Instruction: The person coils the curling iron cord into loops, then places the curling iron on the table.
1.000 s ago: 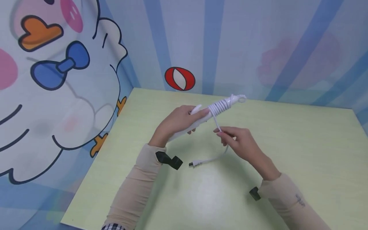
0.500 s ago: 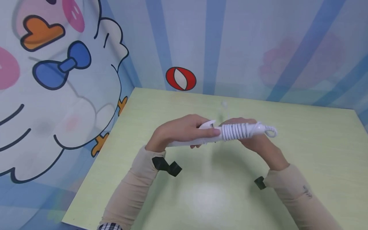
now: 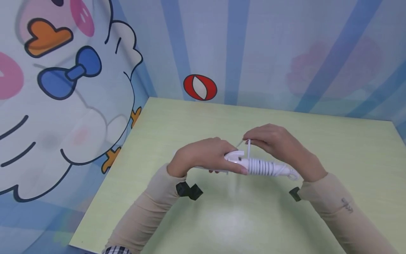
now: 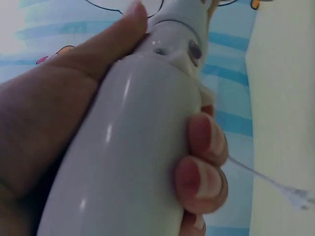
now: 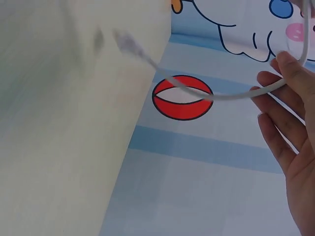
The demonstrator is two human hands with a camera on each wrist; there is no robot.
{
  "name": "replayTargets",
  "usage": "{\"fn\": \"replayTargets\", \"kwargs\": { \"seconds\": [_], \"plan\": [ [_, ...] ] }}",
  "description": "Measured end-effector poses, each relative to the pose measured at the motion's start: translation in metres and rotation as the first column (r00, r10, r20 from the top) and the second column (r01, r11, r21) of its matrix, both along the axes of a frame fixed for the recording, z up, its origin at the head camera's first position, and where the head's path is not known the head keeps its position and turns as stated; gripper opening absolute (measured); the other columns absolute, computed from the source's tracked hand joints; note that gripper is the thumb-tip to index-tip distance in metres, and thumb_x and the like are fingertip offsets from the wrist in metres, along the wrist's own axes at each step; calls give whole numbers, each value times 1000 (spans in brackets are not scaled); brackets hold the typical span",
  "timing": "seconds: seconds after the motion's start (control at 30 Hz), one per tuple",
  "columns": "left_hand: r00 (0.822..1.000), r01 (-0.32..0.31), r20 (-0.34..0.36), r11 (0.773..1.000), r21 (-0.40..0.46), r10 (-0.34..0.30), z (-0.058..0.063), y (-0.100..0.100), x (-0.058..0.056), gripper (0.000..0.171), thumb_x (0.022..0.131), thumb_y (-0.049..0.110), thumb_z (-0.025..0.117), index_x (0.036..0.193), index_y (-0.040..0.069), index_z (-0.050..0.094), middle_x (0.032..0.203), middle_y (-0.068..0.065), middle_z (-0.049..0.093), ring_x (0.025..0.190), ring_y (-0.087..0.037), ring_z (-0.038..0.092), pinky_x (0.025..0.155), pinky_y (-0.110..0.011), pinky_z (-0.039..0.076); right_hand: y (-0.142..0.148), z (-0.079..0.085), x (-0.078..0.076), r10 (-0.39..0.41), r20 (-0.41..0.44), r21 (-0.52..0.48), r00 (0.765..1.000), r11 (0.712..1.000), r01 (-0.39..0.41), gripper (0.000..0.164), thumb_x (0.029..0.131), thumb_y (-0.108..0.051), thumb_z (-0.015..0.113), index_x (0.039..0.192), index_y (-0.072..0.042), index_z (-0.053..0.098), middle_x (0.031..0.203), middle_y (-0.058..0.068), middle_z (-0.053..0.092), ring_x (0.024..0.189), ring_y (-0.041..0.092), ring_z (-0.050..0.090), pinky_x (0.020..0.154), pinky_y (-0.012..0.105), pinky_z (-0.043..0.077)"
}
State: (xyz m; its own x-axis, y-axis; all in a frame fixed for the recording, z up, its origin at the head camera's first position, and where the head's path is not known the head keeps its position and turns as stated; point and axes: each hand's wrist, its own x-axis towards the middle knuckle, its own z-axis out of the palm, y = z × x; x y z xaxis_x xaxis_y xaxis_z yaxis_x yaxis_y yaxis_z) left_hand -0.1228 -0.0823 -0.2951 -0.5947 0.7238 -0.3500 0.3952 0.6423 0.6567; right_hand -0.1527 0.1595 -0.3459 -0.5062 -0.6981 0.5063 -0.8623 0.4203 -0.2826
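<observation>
My left hand (image 3: 206,154) grips a white curling iron (image 4: 133,128), thumb along one side and fingers curled round the other. Its small lever (image 3: 234,154) stands out beside the thumb. Several turns of white cord (image 3: 262,167) wrap the handle, and the cord's looped end (image 3: 293,174) points right. Above the handle, my right hand (image 3: 280,144) pinches the cord's loose length between thumb and fingers, drawing it up from the coil. The free tail runs to a plug (image 5: 129,44), blurred in the right wrist view; in the left wrist view the plug (image 4: 298,197) hangs at the right.
A pale yellow-green table (image 3: 333,158) lies beneath both hands. Behind it stands a blue striped wall (image 3: 269,53) with a printed red-and-white ball. At the left is another wall (image 3: 63,127) bearing a cartoon bird.
My right hand has carried the cord from below the handle, behind it, and up above it. The curling iron has turned from slanting upward to nearly level and come lower, still in my left hand.
</observation>
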Motion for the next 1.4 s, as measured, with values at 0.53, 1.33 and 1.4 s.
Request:
{"fn": "replayTargets", "kwargs": {
  "seconds": [0.53,1.33,1.4],
  "plan": [
    [890,-362,-406,862,-354,207,-34,18,-17,49,84,67,54,90,19,60,68,2,57,59,-13,52,50,-28,40,-13,5,1,-155,-136,164,978,971,177,14,80,-10,76,93,-10,70,80,0,65,64,14,61,61,32,52],
    [845,-534,35,841,82,533,-40,-8,-51,51,89,63,50,108,16,58,85,-8,61,66,-21,60,57,-30,46,-33,-10,28,-292,468,53,834,951,304,21,101,-26,47,97,-14,64,61,-3,50,51,10,49,53,27,42],
    [847,-532,79,838,119,526,-39,-10,-52,51,89,63,50,109,16,58,85,-8,61,66,-21,59,58,-31,46,-32,-11,29,-259,479,13,839,957,289,21,101,-24,48,103,-13,65,64,-4,55,55,9,53,52,26,43]
  ]
}}
